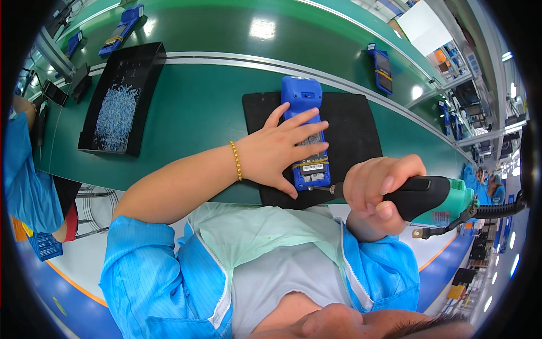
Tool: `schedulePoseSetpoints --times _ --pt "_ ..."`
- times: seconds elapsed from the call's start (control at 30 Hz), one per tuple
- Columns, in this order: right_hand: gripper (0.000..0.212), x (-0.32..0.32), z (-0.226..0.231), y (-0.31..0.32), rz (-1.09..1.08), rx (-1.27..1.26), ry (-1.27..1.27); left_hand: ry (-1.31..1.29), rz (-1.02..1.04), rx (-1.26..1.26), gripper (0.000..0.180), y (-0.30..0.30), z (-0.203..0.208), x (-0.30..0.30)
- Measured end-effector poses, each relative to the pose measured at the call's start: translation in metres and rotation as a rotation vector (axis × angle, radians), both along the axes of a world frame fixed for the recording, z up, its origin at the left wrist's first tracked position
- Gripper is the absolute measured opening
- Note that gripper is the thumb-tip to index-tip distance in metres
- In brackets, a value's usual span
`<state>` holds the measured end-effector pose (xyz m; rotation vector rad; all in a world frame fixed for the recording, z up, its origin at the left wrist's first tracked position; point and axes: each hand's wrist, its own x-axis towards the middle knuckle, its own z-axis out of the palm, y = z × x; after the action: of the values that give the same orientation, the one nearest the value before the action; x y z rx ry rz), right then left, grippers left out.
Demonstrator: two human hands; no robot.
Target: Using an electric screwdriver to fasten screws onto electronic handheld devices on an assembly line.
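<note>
Left of the blue device (313, 139), a black tray (132, 61) of blue-white pieces (117, 118).

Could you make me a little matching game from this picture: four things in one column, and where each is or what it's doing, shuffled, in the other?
1. Left hand
2. Right hand
3. Black mat
4. Black tray

A. Beneath the blue device
B. Gripping the green-and-black power tool
C. Containing many small blue and white pieces
D. Fingers spread across the blue device

Pairs: 1-D, 2-B, 3-A, 4-C.
</note>
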<state>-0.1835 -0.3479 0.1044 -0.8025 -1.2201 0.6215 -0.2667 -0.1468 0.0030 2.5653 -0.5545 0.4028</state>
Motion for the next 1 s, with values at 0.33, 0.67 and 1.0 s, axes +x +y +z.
schedulePoseSetpoints --times 0.33,0.67,1.0 --pt "0.03 0.007 0.007 -0.01 -0.048 0.153 0.042 -0.195 -0.16 -0.262 0.015 -0.018 -0.008 -0.001" --pt "0.039 0.019 -0.007 -0.027 -0.382 -0.02 -0.095 -0.298 -0.194 -0.174 0.021 -0.018 -0.007 0.004" --pt "0.033 0.02 -0.01 -0.033 -0.344 0.01 0.085 -0.254 -0.335 -0.124 0.019 -0.023 -0.005 0.004"
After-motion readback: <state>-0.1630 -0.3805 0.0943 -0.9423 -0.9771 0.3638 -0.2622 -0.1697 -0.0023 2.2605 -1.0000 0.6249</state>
